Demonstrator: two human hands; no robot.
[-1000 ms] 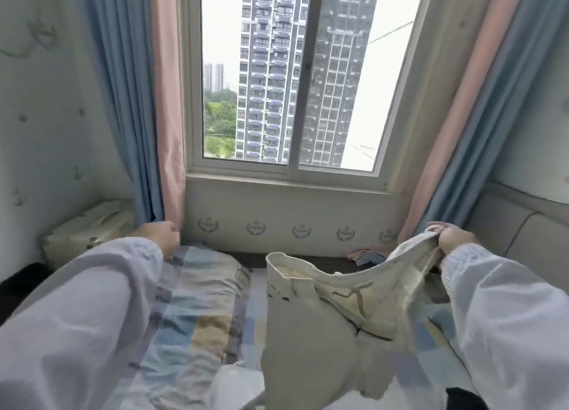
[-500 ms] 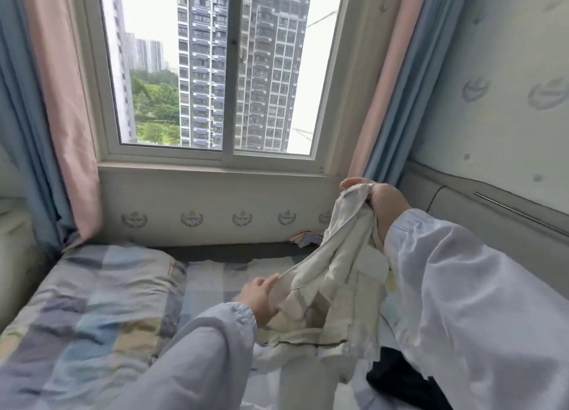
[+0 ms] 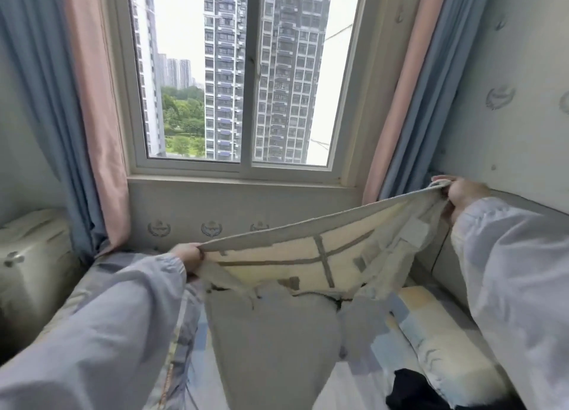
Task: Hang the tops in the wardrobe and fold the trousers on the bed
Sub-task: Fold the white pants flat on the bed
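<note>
Pale cream cotton trousers [image 3: 271, 326] hang legs-down over the patchwork-quilted bed [image 3: 431, 326]. Waistband stretched crosswise, rising left to right: left hand [image 3: 187, 257], nearer, pinches one end; right hand [image 3: 458, 194], farther, grips the other, beneath the window [image 3: 246, 80].

Daylit window [image 3: 243, 71] — soft blur, warped edges

Both arms stretched forward, spread wide, in pale long sleeves. Left hand [image 3: 188, 257] low, fingers curled, pinching the waistband of the trousers [image 3: 295, 255]. Right hand [image 3: 458, 191] raised higher, gripping the opposite end.
</note>
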